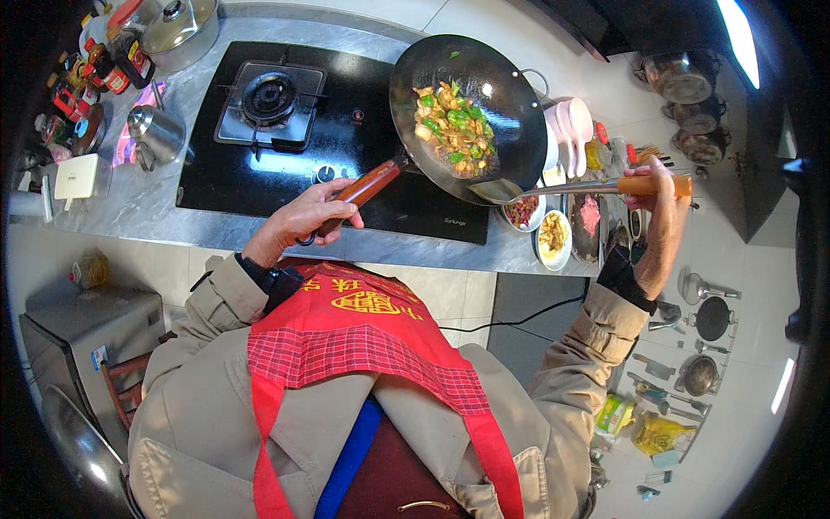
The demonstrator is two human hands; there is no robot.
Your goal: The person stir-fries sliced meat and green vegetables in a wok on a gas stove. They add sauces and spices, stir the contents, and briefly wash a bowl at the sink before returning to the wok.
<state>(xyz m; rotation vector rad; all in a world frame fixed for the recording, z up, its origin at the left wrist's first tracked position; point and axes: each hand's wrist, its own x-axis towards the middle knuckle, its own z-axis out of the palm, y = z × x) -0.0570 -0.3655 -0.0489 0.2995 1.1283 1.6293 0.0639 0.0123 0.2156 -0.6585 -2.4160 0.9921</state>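
Note:
My left hand (310, 217) grips the wooden handle (369, 185) of a dark wok (519, 136) that sits over the right side of the black glass gas hob (350, 84). Green pepper pieces and browned chunks of food (457, 126) lie in the wok. In my right hand (661, 188) is the orange-brown handle of a metal wok spatula (570, 188); its blade is at the wok's near right rim. The burner under the wok is hidden.
Right of the hob stand a bowl of reddish food (522, 213), a bowl of pale yellow pieces (553, 241), and a board with pink meat (589, 217). A steel kettle (159, 133), sauce bottles (104, 68) and a lidded pot (181, 39) are at left. Utensils hang at right.

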